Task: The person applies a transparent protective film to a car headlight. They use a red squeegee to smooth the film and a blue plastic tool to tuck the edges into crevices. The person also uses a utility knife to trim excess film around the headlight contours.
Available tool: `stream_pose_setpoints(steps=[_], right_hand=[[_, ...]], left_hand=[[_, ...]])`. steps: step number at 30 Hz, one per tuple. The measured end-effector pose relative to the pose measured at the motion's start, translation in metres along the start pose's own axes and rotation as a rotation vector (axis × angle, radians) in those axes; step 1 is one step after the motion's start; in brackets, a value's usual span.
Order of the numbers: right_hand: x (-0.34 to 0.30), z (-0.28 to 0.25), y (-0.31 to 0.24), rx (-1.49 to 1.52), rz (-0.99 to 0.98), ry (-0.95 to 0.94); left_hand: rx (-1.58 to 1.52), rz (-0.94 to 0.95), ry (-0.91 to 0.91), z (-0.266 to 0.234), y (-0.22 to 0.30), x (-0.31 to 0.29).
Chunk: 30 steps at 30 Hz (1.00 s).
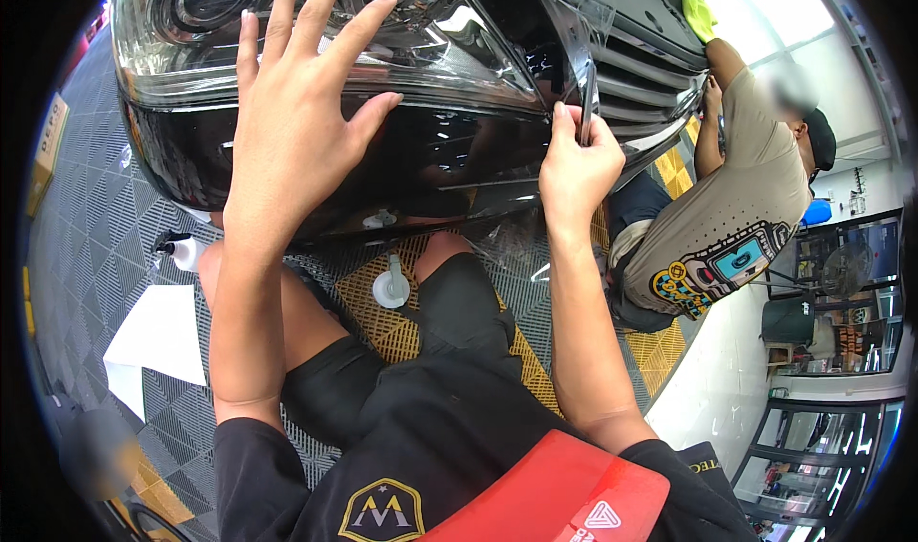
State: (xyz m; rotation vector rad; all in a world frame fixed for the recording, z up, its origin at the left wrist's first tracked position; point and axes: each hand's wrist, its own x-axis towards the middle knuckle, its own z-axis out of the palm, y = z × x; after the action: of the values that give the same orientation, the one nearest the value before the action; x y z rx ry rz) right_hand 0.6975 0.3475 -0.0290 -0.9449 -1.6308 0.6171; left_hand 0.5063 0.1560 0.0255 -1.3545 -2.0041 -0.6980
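The front of a black car fills the upper part of the head view. My left hand lies with fingers spread over the clear headlight, its wrist in front of the glossy black bumper. Beside the grille, my right hand pinches a narrow, dark-looking fold of clear film between thumb and fingers. Crinkled film continues above that hand. More loose clear film hangs under the bumper edge.
A co-worker crouches at the right by the grille, with a yellow-green cloth. A spray bottle and white sheet are on the tiled floor at left. A suction-cup-like object sits between my legs.
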Motion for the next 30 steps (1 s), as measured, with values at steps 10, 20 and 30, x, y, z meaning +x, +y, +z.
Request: stream_pose_setpoints(steps=[10,20,30], right_hand=[[0.020,0.007,-0.018,0.148,0.122,-0.099],[0.050,0.021,-0.094,0.790,0.561,-0.323],[0.122,0.092,-0.171,0.758,0.515,-0.633]], left_hand=[[0.008,-0.013,-0.014,-0.003,-0.001,-0.001],[-0.019,-0.047,-0.034,-0.005,0.002,0.000],[-0.072,-0.091,-0.074,-0.005,0.004,0.003]])
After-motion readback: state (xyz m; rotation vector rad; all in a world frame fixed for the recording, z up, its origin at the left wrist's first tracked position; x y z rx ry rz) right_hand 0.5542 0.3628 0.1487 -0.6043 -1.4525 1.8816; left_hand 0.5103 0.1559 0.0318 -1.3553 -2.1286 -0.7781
